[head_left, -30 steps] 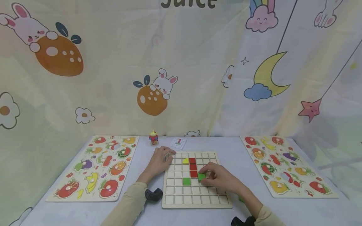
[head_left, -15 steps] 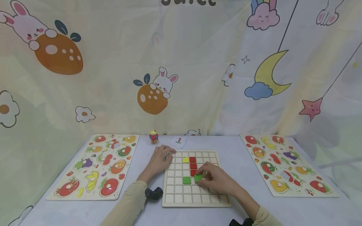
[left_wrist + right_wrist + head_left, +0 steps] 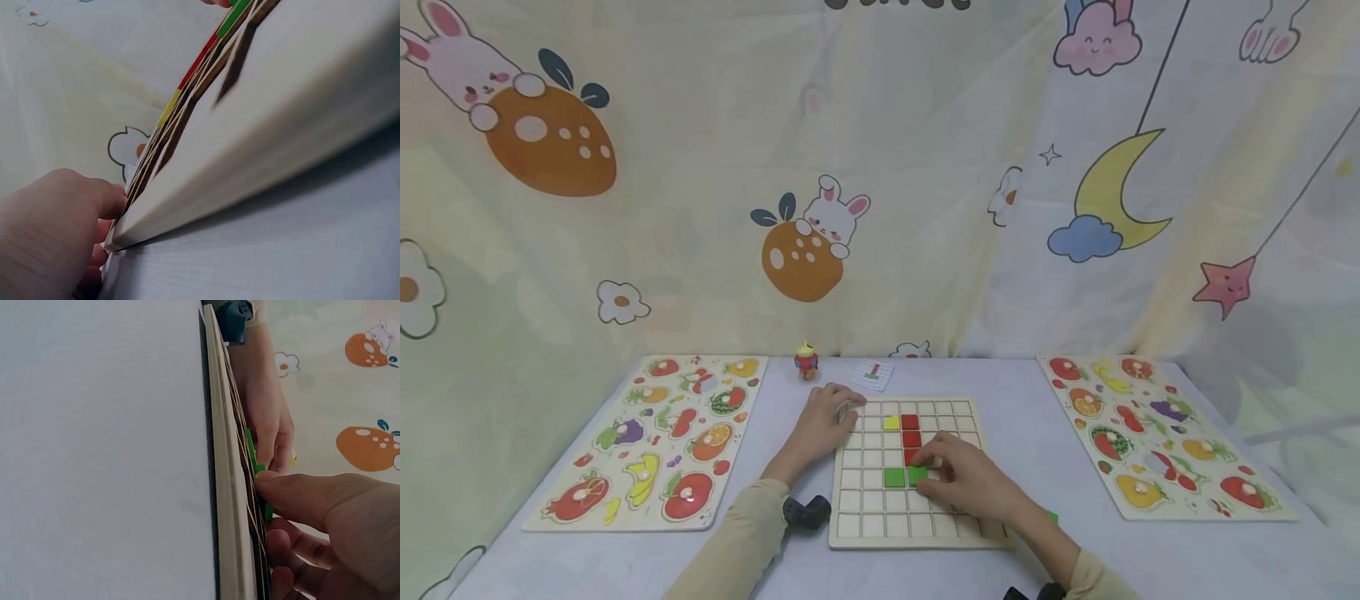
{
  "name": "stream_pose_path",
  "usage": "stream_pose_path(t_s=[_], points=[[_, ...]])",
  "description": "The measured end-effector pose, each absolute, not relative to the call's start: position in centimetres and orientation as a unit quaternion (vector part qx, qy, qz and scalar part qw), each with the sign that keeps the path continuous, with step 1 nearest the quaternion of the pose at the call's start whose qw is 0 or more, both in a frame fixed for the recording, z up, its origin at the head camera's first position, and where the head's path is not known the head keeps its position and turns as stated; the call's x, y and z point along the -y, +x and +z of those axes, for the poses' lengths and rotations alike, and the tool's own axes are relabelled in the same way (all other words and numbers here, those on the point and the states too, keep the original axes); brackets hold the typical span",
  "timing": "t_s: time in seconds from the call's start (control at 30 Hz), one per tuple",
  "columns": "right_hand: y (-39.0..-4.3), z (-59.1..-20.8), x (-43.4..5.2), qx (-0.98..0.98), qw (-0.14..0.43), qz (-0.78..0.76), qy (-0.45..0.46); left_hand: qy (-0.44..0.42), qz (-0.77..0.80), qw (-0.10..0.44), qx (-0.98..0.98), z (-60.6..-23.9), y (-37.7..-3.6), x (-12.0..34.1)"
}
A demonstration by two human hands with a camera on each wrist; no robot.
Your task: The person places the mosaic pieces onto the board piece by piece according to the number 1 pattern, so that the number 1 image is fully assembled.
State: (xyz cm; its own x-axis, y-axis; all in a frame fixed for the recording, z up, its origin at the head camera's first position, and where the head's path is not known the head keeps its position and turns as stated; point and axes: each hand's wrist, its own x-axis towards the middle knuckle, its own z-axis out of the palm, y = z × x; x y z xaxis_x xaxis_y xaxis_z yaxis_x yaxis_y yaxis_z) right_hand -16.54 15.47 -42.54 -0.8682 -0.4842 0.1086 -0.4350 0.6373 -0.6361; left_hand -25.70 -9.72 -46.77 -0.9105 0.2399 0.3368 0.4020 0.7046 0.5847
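A wooden grid board lies on the table. My left hand holds its back left corner, with the thumb and fingers around the edge in the left wrist view. My right hand pinches a green square tile between thumb and fingers, at the cell below the red column. One cell to its left sits another green square tile. Red square tiles form a column above, the lowest partly covered by my fingers. A yellow tile with a slanted side sits beside the top red one.
Fruit puzzle boards stand on either side, one at the left and one at the right. Behind the grid are a small toy figure and a pattern card. Another green piece shows beside my right forearm.
My right hand has carried the green tile left and slightly down, to the cell beside the other green tile. The left hand stays at the board's corner.
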Motion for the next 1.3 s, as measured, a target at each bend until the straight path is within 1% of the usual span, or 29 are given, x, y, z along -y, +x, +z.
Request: stream_pose_path(t_s=[0.3, 0.63, 0.97, 1.3], points=[[-16.56, -42.63, -15.07, -0.911, 0.033, -0.329, -0.246, -0.175, -0.345, 0.119, 0.914, -46.71, -25.98, 9.88], [-16.44, -42.79, -15.13, -0.910, 0.044, -0.333, -0.244, -0.176, -0.343, 0.122, 0.915, -46.93, -25.78, 9.79], [-16.36, -42.92, -15.01, -0.913, 0.026, -0.326, -0.243, -0.173, -0.341, 0.120, 0.916, -46.83, -25.66, 9.72], [-16.22, -42.73, -15.11, -0.909, 0.035, -0.337, -0.245, -0.173, -0.344, 0.118, 0.915, -46.94, -25.84, 9.77]])
